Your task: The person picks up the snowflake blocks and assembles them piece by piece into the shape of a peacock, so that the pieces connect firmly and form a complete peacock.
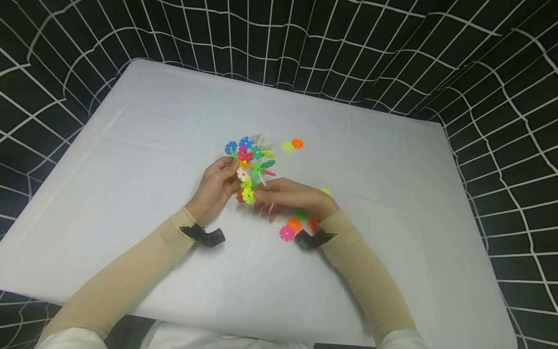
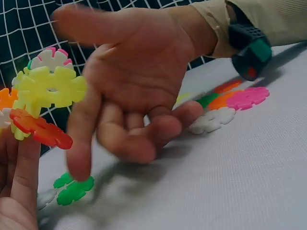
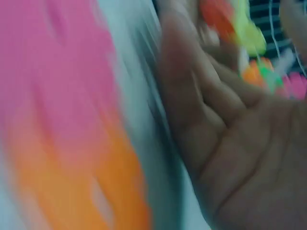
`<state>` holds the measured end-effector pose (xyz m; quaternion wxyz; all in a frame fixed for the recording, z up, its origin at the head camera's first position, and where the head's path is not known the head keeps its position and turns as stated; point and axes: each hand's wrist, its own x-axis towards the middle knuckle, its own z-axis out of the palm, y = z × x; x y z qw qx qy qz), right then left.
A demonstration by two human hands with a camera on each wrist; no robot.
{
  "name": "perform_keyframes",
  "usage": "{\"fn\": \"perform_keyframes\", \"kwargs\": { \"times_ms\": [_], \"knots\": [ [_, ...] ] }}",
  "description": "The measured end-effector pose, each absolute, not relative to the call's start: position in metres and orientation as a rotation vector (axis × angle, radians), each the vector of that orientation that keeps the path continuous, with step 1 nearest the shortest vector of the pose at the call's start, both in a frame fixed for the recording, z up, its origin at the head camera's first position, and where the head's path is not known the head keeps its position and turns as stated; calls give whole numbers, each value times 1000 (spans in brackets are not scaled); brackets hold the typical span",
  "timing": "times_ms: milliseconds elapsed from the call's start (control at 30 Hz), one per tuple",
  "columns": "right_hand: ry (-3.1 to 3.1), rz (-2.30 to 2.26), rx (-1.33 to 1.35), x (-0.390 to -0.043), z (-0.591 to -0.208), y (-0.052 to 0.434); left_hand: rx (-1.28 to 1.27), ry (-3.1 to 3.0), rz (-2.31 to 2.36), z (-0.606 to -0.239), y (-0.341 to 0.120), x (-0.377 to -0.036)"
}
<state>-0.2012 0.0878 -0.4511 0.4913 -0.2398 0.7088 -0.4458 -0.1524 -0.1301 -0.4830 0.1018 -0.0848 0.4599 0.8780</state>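
– Your left hand [image 1: 213, 186] pinches the colourful disc cluster [image 1: 257, 167], up off the white table [image 1: 370, 194]!
– And your right hand [image 1: 289, 194], fingers loosely apart, hangs just beside it, near the loose pink disc [image 1: 286, 233]!

Studio-like booth [image 1: 492, 82] — black, white-gridded cloth [image 1: 279, 43] around a white table [image 1: 392, 218].

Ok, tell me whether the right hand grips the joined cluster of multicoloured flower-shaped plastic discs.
No, the left wrist view shows the right hand palm-open beside the cluster, its fingers round no piece.
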Motion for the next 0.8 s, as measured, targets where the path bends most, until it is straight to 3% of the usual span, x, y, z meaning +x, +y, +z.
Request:
{"fn": "perform_keyframes", "kwargs": {
  "times_ms": [800],
  "knots": [
    [1914, -1564, -362, -191, -463, 67, -131, 1640, 2540, -488, -130, -153]
  ]
}}
